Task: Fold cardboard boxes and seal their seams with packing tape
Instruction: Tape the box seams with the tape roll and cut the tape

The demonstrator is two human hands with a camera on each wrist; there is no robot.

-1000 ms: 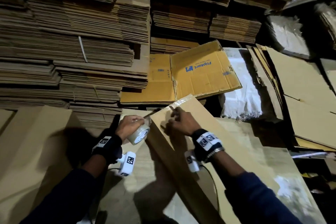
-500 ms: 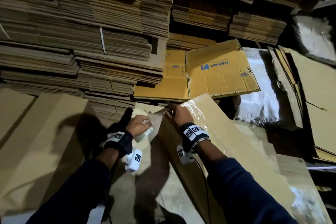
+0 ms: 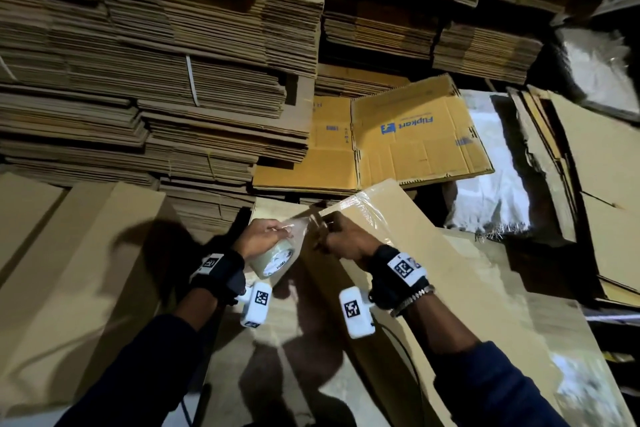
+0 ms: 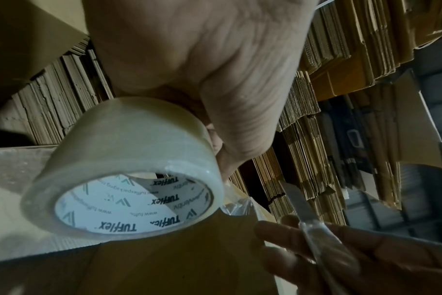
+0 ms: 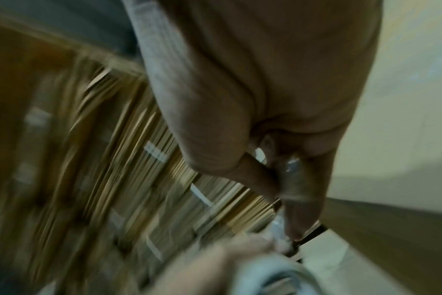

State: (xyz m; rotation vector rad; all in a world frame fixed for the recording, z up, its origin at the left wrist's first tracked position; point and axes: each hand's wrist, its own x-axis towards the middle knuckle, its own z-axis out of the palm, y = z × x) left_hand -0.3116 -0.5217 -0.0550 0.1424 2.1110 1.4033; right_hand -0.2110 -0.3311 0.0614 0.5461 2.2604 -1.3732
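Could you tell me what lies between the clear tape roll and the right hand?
A stretch of clear tape spans from roll to right hand, visible in the head view.

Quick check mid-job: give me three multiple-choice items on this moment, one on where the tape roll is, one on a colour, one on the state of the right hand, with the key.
1. Where is the tape roll?
A. In the left hand, left of the box's top end
B. Lying on the yellow printed carton
C. On top of the cardboard stacks

2. What colour is the print on the yellow carton?
A. Red
B. Blue
C. Green

3. What is the right hand doing?
A. Hanging idle with nothing in it
B. Lying flat on the yellow carton
C. Holding a small blade near the tape strip stretched from the roll

Key: 1 A, the head view shows fingers curled over the roll beside the tall box. 2 B, the logo and lettering are blue. 3 C, the left wrist view shows a blade held in the fingers.
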